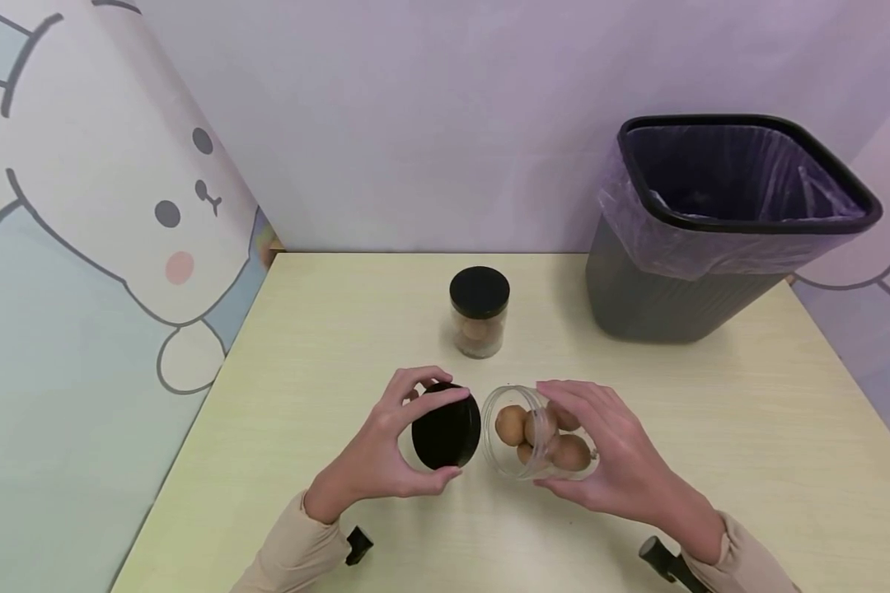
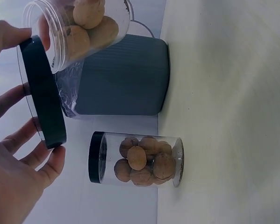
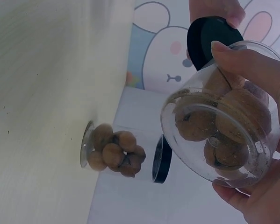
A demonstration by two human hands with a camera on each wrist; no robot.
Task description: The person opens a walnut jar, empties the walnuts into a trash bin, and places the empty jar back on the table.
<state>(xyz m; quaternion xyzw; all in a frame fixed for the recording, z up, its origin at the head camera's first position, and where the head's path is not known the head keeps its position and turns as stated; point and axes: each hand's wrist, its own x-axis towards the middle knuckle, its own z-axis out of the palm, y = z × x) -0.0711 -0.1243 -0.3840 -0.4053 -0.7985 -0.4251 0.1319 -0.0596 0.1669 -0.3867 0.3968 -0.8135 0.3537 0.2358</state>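
Observation:
Thumb and fingers of my left hand [image 1: 389,445] grip a round black lid [image 1: 445,430] by its edge. Beside it my right hand [image 1: 615,453] holds a clear jar [image 1: 515,473], tipped with its uncovered mouth toward the lid. Several brown walnuts [image 1: 569,453] lie inside that jar. In the left wrist view the lid [image 2: 44,93] stands on edge close to the jar's threaded rim [image 2: 55,42]. The right wrist view shows the jar's base [image 3: 214,140] facing the camera, with walnuts behind it.
A second clear jar [image 1: 478,333] with a black lid stands upright behind the hands, holding several walnuts. At the table's back right is a grey bin [image 1: 660,288] with a black rim and a plastic liner. Pale walls border the wooden table [image 1: 326,329].

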